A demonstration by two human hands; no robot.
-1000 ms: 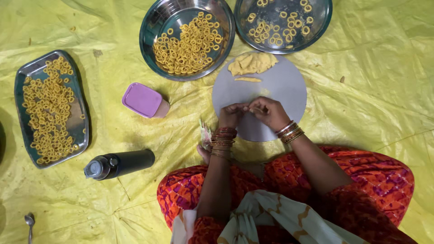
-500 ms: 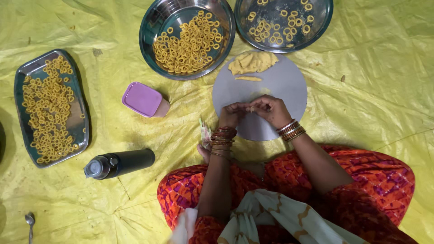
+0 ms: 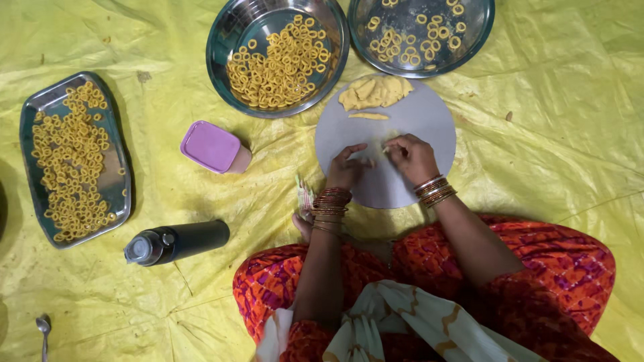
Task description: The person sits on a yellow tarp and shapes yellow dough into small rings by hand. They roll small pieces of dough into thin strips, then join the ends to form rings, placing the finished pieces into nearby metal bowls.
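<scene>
Both hands work close together over the near half of a round grey board. The left hand has its fingers curled and pinched inward, the forefinger stretched toward the right hand, whose fingers are bent down to the board. Between their fingertips lies a small bit of pale yellow dough; it is too small to tell which hand actually grips it. The fingertips almost meet, a narrow gap apart.

At the board's 12 o'clock edge rests a flattened lump of dough, with a thin dough strip just below it.

Beyond the board, at 11 o'clock, stands a steel bowl heaped with yellow dough rings; at 1 o'clock a second steel bowl holds fewer rings. At 9 o'clock from the hands lies a purple-lidded box, and far out the same way a steel tray is spread with rings. At 8 o'clock a dark bottle lies on its side, and a spoon sits far out near 8 o'clock at the lower left corner.

Everything rests on a crinkled yellow plastic sheet covering the floor.
</scene>
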